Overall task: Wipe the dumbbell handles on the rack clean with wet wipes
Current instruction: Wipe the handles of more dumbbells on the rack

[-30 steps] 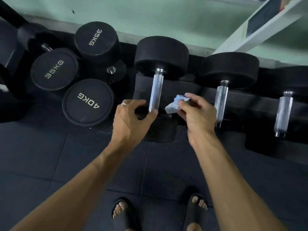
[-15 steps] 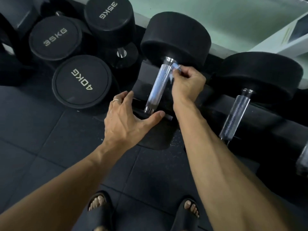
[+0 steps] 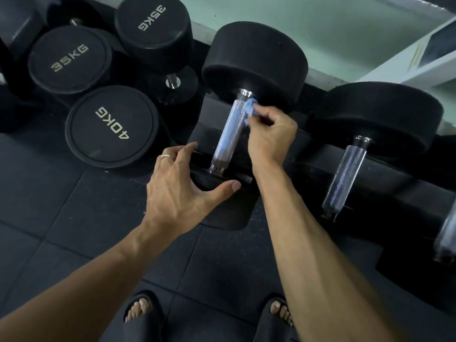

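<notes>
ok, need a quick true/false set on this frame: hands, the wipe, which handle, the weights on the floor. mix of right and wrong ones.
1. The right hand pinches a blue wet wipe against the upper end of a dumbbell handle. True.
2. The left hand grips that same handle. False: it is open, with spread fingers, by the dumbbell's near head and holding nothing.
3. The wipe is on the next handle to the right. False: nothing touches that handle.
4. A dumbbell marked 40KG stands on end on the floor to the left. True.
5. The left hand wears a ring. True.
</notes>
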{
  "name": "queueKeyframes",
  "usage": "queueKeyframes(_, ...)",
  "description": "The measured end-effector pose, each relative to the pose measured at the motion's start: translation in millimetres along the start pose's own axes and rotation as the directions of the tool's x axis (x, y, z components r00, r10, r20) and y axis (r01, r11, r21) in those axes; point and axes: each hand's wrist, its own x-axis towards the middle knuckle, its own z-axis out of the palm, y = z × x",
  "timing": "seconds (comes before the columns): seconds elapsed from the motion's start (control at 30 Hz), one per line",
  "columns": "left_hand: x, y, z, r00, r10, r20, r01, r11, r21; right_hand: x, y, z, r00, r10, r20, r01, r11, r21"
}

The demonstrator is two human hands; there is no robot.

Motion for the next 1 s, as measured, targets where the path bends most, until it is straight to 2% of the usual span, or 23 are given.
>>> queueKeyframes(0.07,-0.6,0.7,-0.8,1.0,0.0,-0.004,0.0,1.0,0.002,-20.4,3.3,-15.1,0.989,0.07,0.133,-0.066,0.997,-0.033)
queueKeyframes(0.13,-1.0,1.1,-1.4,1.0,-0.001,-0.01,0.001,1.0,0.0,-38.1,4.7,-30.6,0.962,0.083,0.261,-0.055,0.992,-0.114)
queueKeyframes(0.2,-1.7,0.6,-0.8,1.0,-0.003,-0.016,0.003,1.0,-0.002,-32.2,3.9,-29.3,0.968,0.016,0.25,0.028,0.985,-0.17)
queueKeyframes(0.33,-2.0,-0.4,0.8,1.0,-0.003,-0.006,0.003,1.0,-0.019,3.9,-1.0,-7.0,0.995,-0.079,0.065,0.086,0.99,-0.115)
queueKeyframes(0.4,-2.2,0.2,0.8,1.0,-0.004,-0.003,0.004,1.0,-0.013,-6.9,-0.1,-12.4,0.989,-0.09,0.12,0.106,0.985,-0.135)
queueKeyframes(0.5,-2.1,1.2,-0.7,1.0,-0.01,-0.005,0.01,1.0,-0.009,-34.3,1.0,-31.4,0.941,-0.076,0.329,0.158,0.96,-0.23)
queueKeyframes(0.53,-2.0,1.2,-0.7,1.0,-0.011,-0.006,0.011,1.0,-0.007,-34.4,0.7,-33.1,0.928,-0.098,0.358,0.192,0.953,-0.236)
queueKeyframes(0.7,-1.5,0.5,0.1,1.0,-0.001,-0.013,0.001,1.0,-0.005,2.4,-4.8,-10.3,0.98,-0.152,0.13,0.171,0.974,-0.148)
queueKeyframes(0.73,-1.9,0.4,0.4,1.0,0.001,-0.013,-0.001,1.0,-0.002,-1.0,-3.3,-11.2,0.979,-0.148,0.144,0.169,0.974,-0.152)
queueKeyframes(0.8,-2.3,1.5,0.0,1.0,-0.003,-0.01,0.003,1.0,-0.005,-18.6,0.6,-23.6,0.955,-0.138,0.261,0.191,0.963,-0.19)
queueKeyframes(0.9,-1.7,1.9,0.2,1.0,-0.007,-0.021,0.007,1.0,-0.001,-41.6,1.2,-41.0,0.88,-0.121,0.46,0.271,0.922,-0.277)
queueKeyframes(0.93,-1.6,1.5,0.8,1.0,-0.011,-0.023,0.011,1.0,0.004,-37.9,0.4,-40.3,0.875,-0.115,0.471,0.267,0.925,-0.271)
queueKeyframes(1.0,-1.6,0.6,1.6,1.0,-0.015,-0.021,0.015,1.0,-0.002,-20.9,-1.8,-32.5,0.906,-0.125,0.404,0.227,0.949,-0.216)
